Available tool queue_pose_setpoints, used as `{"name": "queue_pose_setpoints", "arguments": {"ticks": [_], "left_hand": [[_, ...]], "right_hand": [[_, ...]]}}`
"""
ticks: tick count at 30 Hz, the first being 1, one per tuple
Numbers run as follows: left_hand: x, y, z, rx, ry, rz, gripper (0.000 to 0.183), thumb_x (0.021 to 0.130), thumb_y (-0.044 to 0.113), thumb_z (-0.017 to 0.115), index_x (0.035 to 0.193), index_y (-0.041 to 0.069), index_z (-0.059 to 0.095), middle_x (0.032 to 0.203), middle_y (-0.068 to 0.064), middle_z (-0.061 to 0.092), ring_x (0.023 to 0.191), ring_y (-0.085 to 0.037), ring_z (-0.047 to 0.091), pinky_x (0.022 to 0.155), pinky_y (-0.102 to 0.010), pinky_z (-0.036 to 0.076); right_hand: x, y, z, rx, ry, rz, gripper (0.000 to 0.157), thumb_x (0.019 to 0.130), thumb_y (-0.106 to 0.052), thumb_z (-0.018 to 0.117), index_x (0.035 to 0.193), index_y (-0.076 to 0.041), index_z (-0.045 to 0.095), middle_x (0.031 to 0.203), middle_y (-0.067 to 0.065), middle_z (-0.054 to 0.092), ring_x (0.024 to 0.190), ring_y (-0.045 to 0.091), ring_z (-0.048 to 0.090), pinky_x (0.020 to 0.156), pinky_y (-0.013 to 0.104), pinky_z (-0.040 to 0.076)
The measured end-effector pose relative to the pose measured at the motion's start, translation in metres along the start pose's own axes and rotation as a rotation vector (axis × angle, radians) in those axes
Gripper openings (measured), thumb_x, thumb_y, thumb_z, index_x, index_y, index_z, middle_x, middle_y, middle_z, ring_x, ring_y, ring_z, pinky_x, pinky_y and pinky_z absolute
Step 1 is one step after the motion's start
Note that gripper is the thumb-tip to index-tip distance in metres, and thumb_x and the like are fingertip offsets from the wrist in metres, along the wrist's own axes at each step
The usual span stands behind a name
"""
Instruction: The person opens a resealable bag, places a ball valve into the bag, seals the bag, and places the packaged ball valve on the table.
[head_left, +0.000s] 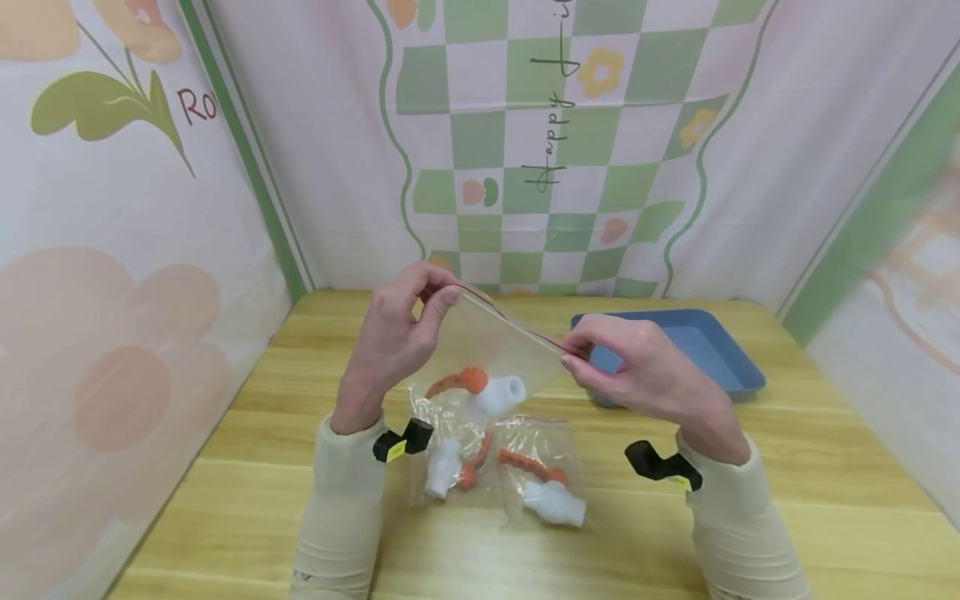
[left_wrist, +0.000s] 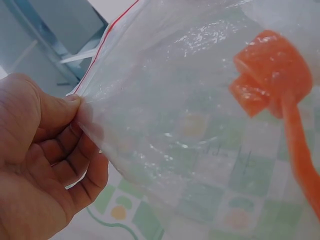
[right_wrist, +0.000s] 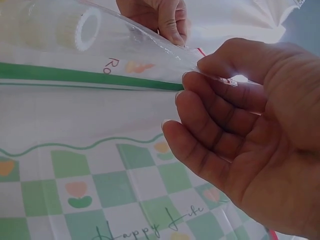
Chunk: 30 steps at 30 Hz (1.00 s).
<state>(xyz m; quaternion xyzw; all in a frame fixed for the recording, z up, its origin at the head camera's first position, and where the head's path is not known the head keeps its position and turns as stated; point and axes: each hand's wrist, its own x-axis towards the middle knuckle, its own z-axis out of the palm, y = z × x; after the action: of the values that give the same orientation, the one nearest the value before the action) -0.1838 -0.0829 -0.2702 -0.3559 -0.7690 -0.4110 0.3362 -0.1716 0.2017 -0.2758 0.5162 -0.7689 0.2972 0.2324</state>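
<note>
Between both hands a clear zip bag (head_left: 495,342) with a red seal line is stretched by its top edge. My left hand (head_left: 401,333) pinches the upper left corner, thumb against fingers. At the other corner my right hand (head_left: 637,362) pinches the edge, its lower fingers loosely bent in the right wrist view. Inside the bag lies a white plastic valve (head_left: 497,395) with an orange handle (head_left: 456,381). The handle (left_wrist: 272,75) looms large in the left wrist view, and the valve's ridged round opening (right_wrist: 89,30) shows in the right wrist view.
Two more clear bags, a left bag (head_left: 457,475) and a right bag (head_left: 543,475), lie on the wooden table (head_left: 247,500), each with a white valve and orange handle. A blue tray (head_left: 705,346) stands behind my right hand. Printed curtains (head_left: 345,183) enclose the table.
</note>
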Motion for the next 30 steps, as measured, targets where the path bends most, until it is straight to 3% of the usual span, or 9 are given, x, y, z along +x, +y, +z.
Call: {"name": "queue_pose_setpoints", "arguments": {"ticks": [6,10,14,19,24,28,30], "left_hand": [[0.000,0.000,-0.004,-0.002,0.015,-0.012,0.006,0.094,0.003,0.063,0.094,-0.004,0.063,0.081,-0.011,0.061,0.071,-0.016,0.052,0.068,-0.022,0.046],[0.000,-0.002,-0.005,0.001,0.020,-0.019,0.006,0.094,0.003,0.063,0.094,-0.004,0.062,0.082,-0.012,0.062,0.072,-0.017,0.053,0.069,-0.022,0.046],[-0.001,-0.002,-0.006,0.004,0.021,-0.027,0.006,0.094,0.003,0.063,0.095,-0.003,0.063,0.082,-0.012,0.062,0.072,-0.017,0.053,0.069,-0.022,0.046],[0.000,-0.001,-0.006,0.004,0.023,-0.033,0.006,0.094,0.003,0.062,0.095,-0.003,0.063,0.083,-0.012,0.062,0.072,-0.018,0.053,0.070,-0.023,0.046],[0.000,0.001,-0.005,0.006,0.032,-0.023,0.007,0.094,0.003,0.062,0.094,-0.004,0.062,0.082,-0.012,0.062,0.072,-0.016,0.053,0.069,-0.022,0.046],[0.001,0.003,-0.001,0.008,0.030,-0.026,0.007,0.094,0.004,0.063,0.094,-0.003,0.063,0.082,-0.011,0.062,0.071,-0.015,0.052,0.067,-0.023,0.046],[0.001,0.003,0.002,0.005,0.024,-0.035,0.007,0.094,0.005,0.063,0.094,-0.002,0.064,0.081,-0.010,0.061,0.071,-0.014,0.051,0.066,-0.023,0.045]], "right_hand": [[0.000,0.001,-0.001,0.015,0.005,-0.012,0.019,0.082,0.001,0.070,0.089,-0.016,0.066,0.081,-0.013,0.061,0.073,-0.002,0.055,0.068,0.012,0.047],[-0.001,0.002,-0.002,0.017,0.007,-0.019,0.004,0.092,-0.013,0.067,0.089,-0.015,0.066,0.081,-0.012,0.061,0.073,-0.001,0.055,0.067,0.012,0.047],[-0.001,0.003,-0.003,0.019,0.017,-0.024,0.020,0.099,-0.030,0.057,0.089,-0.014,0.066,0.081,-0.011,0.062,0.073,-0.001,0.056,0.066,0.012,0.047],[-0.001,0.004,-0.005,0.031,0.028,-0.023,0.025,0.099,-0.034,0.055,0.090,-0.013,0.067,0.082,-0.010,0.063,0.073,-0.001,0.056,0.066,0.012,0.047],[-0.004,0.007,-0.009,0.043,0.028,0.015,0.021,0.098,-0.029,0.059,0.092,-0.011,0.068,0.083,-0.006,0.064,0.076,0.001,0.058,0.072,0.012,0.048],[-0.007,0.010,-0.014,0.058,0.039,0.076,0.002,0.092,-0.010,0.067,0.093,-0.009,0.067,0.085,-0.005,0.064,0.080,0.002,0.060,0.076,0.011,0.047],[-0.009,0.012,-0.016,0.075,0.053,0.113,0.009,0.090,-0.001,0.068,0.094,-0.009,0.067,0.086,-0.005,0.065,0.080,0.003,0.061,0.074,0.012,0.048]]}}
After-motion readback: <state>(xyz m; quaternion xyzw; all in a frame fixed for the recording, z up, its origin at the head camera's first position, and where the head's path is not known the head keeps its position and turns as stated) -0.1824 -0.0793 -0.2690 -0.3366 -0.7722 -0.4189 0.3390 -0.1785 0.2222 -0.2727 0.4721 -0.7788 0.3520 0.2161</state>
